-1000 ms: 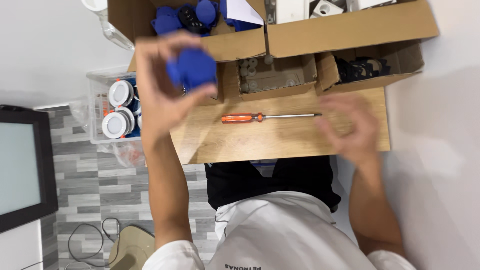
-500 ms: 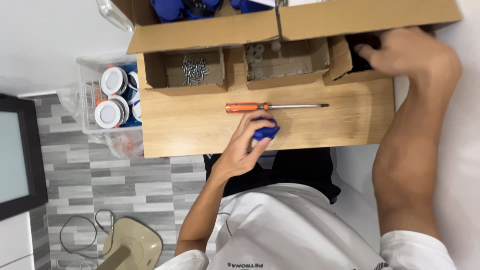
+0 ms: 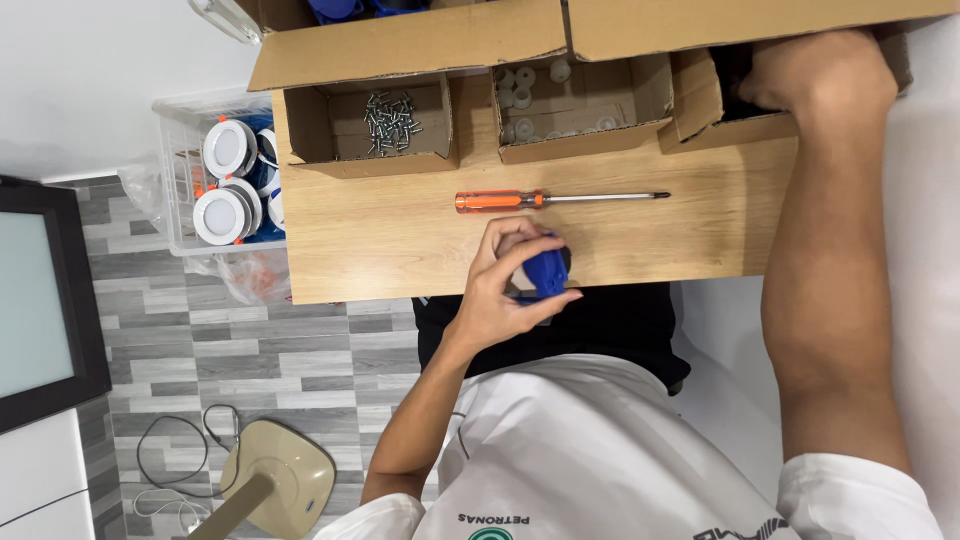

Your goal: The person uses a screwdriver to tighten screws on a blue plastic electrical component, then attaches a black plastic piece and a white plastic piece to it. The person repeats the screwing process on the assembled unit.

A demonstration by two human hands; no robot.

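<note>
A second ago the left hand [image 3: 505,285] held the blue part [image 3: 547,272] raised at the upper left of the frame; it has since dropped to the counter's [image 3: 380,240] lower edge. The right hand [image 3: 815,70] left mid-counter and reached into the upper-right cardboard box [image 3: 700,95].

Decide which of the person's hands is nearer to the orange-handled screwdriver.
Left. The left hand, gripping a blue plastic part, sits just on the near side of the orange-handled screwdriver. The right hand is beyond its tip, reaching into a cardboard box.
</note>
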